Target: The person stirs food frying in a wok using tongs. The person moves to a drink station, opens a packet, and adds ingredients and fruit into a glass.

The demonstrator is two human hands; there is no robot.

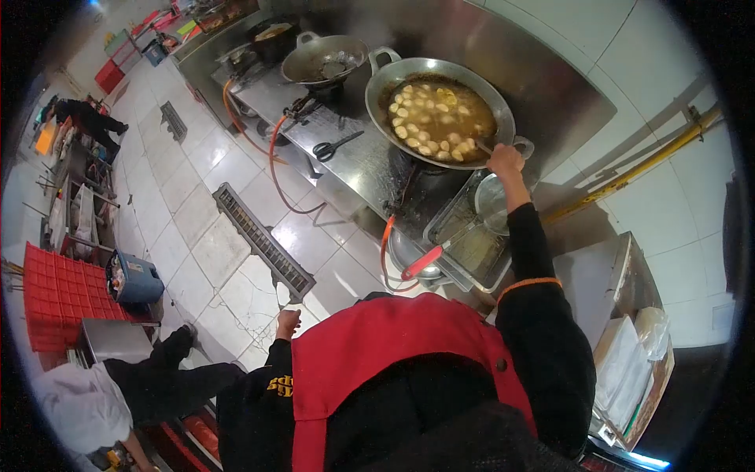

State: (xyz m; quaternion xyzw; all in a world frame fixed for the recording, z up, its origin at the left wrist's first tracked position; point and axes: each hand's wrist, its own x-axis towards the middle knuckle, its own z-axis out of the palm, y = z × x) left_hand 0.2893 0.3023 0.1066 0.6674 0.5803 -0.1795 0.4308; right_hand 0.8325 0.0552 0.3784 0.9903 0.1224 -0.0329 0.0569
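Note:
My right hand [506, 160] is closed on the handle of a utensil at the near right rim of a large wok [379, 86]. The utensil's far end dips into brown liquid with many pale, rounded pieces [425, 145] in it. Low beside my body, at the left, my left hand [288, 322] has its fingers curled; whether it holds anything is too small to tell. Below the wok, a strainer [491, 203] and a red-handled tool [423, 262] lie over a metal tray [464, 244].
A second wok [324, 59] and black scissors [336, 146] are on the steel stove [275, 98]. Orange hoses [275, 165] hang at its front. A person in white [82, 405] is close at the left; another [90, 118] stands farther back. Floor grates [263, 242] lie between.

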